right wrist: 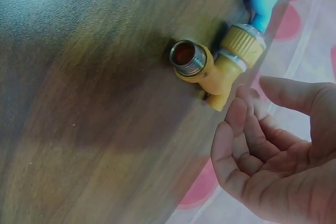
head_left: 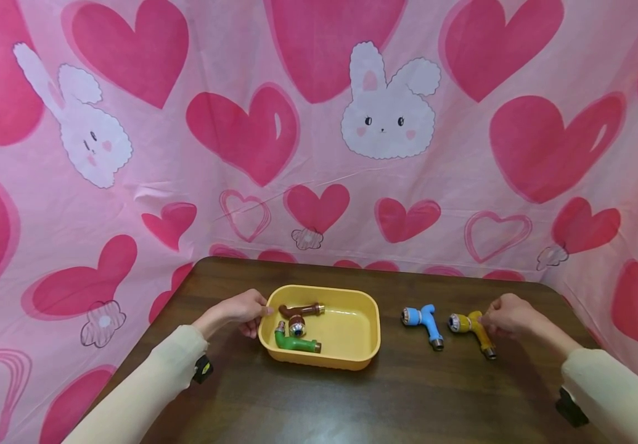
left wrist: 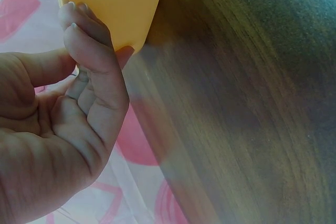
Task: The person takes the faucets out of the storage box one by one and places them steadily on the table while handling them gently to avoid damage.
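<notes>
One yellow tap (right wrist: 218, 74), its collar ribbed and metal end threaded, lies just beside the right hand (head_left: 510, 316), which curves loosely, holding nothing. The left hand (head_left: 245, 311) pinches the rim of a smooth, round-cornered yellow tray (head_left: 346, 327). A blue tap (head_left: 428, 319) lies between, gaps either side; heart-print cloth (head_left: 330, 154) hangs behind the wood-grain table's (head_left: 407, 401) far edge.

the table (head_left: 396, 401) bears a tray (head_left: 319, 362), blue tap (head_left: 428, 322) and yellow tap (head_left: 481, 336).
</notes>
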The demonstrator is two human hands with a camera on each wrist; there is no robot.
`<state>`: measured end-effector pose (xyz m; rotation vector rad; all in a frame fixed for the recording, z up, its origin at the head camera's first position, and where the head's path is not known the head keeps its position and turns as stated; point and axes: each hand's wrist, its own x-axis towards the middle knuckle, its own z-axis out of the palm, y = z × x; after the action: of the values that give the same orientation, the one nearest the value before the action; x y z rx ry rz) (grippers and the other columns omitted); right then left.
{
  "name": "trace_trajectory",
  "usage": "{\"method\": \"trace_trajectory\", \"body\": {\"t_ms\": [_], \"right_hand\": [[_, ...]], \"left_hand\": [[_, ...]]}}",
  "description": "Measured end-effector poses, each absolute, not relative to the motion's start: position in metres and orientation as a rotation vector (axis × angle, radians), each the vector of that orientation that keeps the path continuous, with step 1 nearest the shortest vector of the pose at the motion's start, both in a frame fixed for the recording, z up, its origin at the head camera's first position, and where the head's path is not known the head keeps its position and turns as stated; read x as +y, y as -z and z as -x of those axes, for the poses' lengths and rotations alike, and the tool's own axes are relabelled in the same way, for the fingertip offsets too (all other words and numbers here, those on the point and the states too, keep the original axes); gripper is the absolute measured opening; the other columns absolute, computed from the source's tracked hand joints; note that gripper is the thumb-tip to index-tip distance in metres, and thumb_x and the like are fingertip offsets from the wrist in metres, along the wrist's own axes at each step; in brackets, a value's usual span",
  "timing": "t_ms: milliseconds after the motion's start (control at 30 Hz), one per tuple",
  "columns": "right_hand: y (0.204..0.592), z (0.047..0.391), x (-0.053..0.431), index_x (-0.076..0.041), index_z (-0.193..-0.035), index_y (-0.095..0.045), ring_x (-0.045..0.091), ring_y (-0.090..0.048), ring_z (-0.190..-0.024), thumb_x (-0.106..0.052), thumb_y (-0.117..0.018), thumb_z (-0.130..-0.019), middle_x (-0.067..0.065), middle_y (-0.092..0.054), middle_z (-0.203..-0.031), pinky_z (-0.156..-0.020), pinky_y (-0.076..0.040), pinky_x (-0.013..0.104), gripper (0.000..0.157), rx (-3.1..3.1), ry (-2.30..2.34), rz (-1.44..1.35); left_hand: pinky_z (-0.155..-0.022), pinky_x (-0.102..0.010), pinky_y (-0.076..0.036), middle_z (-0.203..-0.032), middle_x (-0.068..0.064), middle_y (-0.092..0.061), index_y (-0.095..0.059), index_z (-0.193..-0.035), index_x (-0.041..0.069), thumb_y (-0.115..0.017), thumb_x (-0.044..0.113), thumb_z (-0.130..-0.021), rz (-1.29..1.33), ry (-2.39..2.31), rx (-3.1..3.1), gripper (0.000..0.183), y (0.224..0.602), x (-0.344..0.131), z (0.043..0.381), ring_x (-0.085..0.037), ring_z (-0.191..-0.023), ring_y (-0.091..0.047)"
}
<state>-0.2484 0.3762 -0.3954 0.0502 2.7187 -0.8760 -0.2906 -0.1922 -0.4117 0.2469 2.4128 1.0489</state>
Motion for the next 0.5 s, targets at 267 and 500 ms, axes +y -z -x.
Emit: {"method": "trace_trajectory", "body": {"t_ms": [267,500], "right_hand": [[0.393,0.247,0.368,-0.003,-0.068,-0.063,0.013,-0.05,-0.053,-0.014,-0.07,-0.097,0.001,-0.058,-0.06,-0.05,-0.047,0.028,0.031,2.76,0.868,0.044],[0.389,0.246,0.358,-0.004,-0.068,-0.062,0.014,-0.051,-0.053,-0.015,-0.07,-0.097,0.001,-0.059,-0.059,-0.05,-0.044,0.027,0.032,2.778,0.844,0.099]], "left_hand": [[-0.046,-0.026,-0.054,-0.057,-0.008,-0.061,-0.07,-0.09,-0.002,-0.055,0.009,-0.109,-0.24,-1.048,2.411,0.027,0.413,-0.193,0.291,-0.013,-0.044,-0.057],[-0.046,-0.026,-0.054,-0.057,-0.008,-0.06,-0.07,-0.091,-0.002,-0.054,0.01,-0.109,-0.244,-1.054,2.409,0.027,0.413,-0.193,0.291,-0.013,-0.045,-0.057]]}}
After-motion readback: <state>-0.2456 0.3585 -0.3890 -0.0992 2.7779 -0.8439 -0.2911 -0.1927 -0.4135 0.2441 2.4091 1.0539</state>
